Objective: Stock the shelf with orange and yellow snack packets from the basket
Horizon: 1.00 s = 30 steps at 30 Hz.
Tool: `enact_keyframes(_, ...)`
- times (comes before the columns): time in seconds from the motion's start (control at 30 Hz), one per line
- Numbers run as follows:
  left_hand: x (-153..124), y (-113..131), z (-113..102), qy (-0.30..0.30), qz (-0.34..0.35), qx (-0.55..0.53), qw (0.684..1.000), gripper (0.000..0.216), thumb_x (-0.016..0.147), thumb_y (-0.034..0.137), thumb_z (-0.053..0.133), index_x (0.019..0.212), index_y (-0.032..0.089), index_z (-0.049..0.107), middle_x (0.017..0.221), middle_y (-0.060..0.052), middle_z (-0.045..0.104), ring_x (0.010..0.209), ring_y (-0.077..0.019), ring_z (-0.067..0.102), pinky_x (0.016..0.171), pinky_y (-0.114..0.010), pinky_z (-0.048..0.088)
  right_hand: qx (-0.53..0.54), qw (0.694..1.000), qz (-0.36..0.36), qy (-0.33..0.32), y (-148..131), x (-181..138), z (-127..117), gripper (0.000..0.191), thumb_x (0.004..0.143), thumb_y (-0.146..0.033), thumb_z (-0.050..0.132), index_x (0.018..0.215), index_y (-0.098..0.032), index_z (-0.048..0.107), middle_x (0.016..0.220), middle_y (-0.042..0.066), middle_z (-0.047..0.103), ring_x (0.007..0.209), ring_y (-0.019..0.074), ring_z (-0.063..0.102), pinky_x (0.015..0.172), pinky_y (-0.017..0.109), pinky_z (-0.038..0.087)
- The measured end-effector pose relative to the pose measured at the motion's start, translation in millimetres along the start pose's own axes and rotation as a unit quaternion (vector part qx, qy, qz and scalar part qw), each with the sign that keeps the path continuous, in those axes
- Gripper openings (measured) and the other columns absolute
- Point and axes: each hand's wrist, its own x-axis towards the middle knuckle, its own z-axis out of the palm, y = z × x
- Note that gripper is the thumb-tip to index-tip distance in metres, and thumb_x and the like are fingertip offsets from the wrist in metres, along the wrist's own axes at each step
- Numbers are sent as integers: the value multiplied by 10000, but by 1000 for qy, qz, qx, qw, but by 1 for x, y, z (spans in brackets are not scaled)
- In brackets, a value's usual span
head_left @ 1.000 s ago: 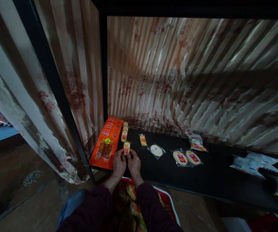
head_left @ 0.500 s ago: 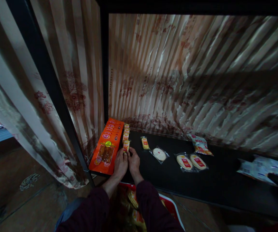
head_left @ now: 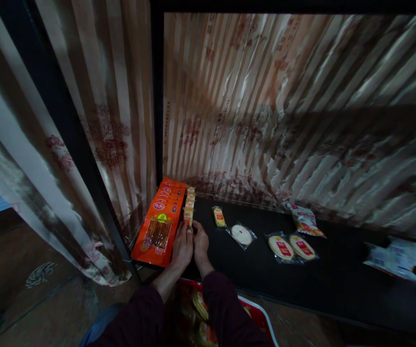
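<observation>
Pinching a small yellow packet [head_left: 188, 217] with left hand [head_left: 182, 248] and right hand [head_left: 201, 242], fingertips closed, beside orange packs [head_left: 160, 224] on black shelf [head_left: 302, 284]; labels too blurred for reading.

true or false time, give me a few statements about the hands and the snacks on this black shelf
1. The left hand and right hand meet at the near end of the row of small yellow packets. True.
2. The orange packs lie right of that row. False: they lie left of it.
3. The round cakes are unwrapped. False: each is in a clear wrapper.
4. A red basket sits below the shelf front edge. True.
</observation>
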Motion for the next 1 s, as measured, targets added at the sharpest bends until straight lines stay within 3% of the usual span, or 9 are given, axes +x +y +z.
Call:
enact_keyframes(0.43, 2, -2, 2, -4, 27, 18, 999, 513, 929, 338, 298, 1325, 68, 481, 1487, -147, 377, 1412, -206, 276, 1178, -387, 230, 23, 1000, -15, 16, 7, 4, 4, 392, 737, -270, 454, 1047, -174, 674, 1017, 81, 707, 918, 219, 643, 856, 330, 485)
enact_keyframes(0.67, 0, 4, -1, -9, 26, 29, 999, 495, 934, 345, 274, 1298, 112, 515, 1492, -120, 377, 1422, -203, 248, 1185, -400, 202, 38, 998, -38, 34, 15, 5, 4, 384, 759, -353, 485, 1035, -160, 671, 1004, 107, 705, 908, 232, 640, 856, 358, 490)
enact_keyframes(0.87, -2, 7, -2, -3, 41, 58, 997, 531, 929, 355, 269, 1334, 82, 474, 1477, -148, 393, 1418, -220, 257, 1177, -410, 220, 28, 994, -48, 90, 16, 11, 5, 489, 837, -427, 350, 1036, -104, 658, 1043, 177, 669, 991, 255, 609, 923, 403, 458)
enact_keyframes(1.0, -2, 7, -1, -2, 35, 78, 996, 550, 925, 370, 267, 1349, 75, 456, 1472, -155, 397, 1424, -238, 237, 1177, -427, 217, 25, 994, -44, 94, 15, 14, 6, 489, 836, -424, 345, 1033, -102, 655, 1043, 184, 661, 1001, 261, 600, 937, 419, 449)
